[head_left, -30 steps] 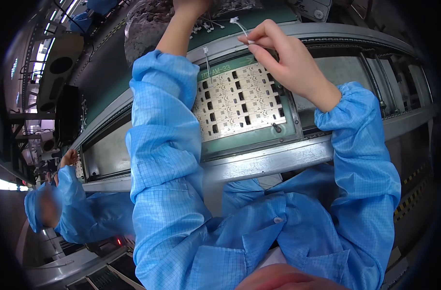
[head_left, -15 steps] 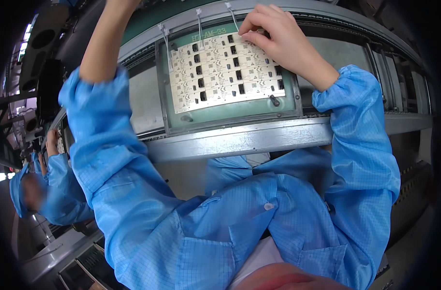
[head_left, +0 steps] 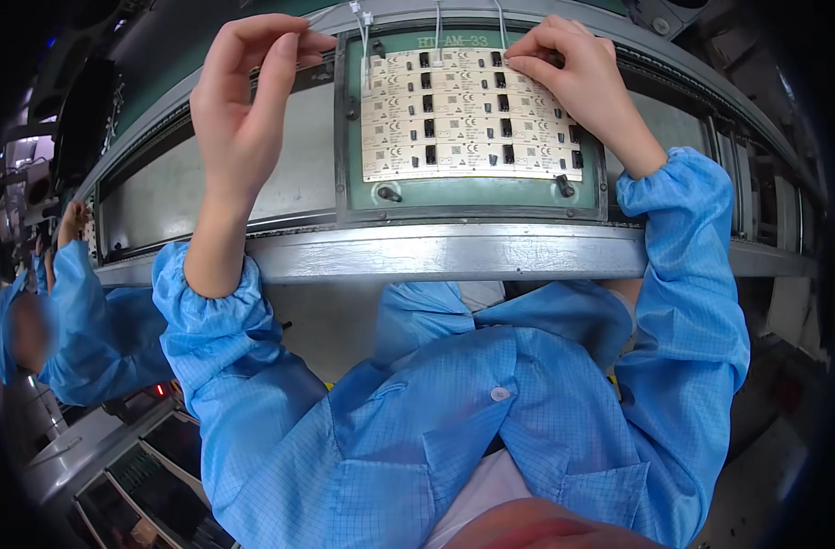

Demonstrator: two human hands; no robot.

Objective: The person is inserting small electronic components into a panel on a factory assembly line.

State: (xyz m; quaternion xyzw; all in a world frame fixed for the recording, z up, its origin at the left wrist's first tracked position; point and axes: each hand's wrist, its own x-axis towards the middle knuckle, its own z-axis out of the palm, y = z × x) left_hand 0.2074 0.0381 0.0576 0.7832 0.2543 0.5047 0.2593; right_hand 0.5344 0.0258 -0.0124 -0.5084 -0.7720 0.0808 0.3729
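A panel of white circuit boards (head_left: 468, 114) with black components lies in a green fixture (head_left: 472, 197). My right hand (head_left: 568, 69) is over the panel's far right part, thumb and fingertips pinched at the lower end of a white cable (head_left: 502, 23). The small end between those fingertips is mostly hidden. To the left of the fixture my left hand (head_left: 244, 101) is raised, fingers curved, thumb close to the index finger. A thin white wire (head_left: 329, 13) runs from these fingertips toward the rail. Two more white cables (head_left: 366, 55) (head_left: 438, 32) hang onto the panel.
A metal rail (head_left: 454, 252) runs along the near side of the conveyor. Black knobs (head_left: 564, 186) stand on the fixture's near edge. At far left, another person in blue (head_left: 97, 339) works at the same line. Racks with trays (head_left: 148, 485) are at lower left.
My left hand has come back into view from beyond the top edge, now with a white wire at its fingertips. My right hand stays pinched at the same cable end. The view has shifted.
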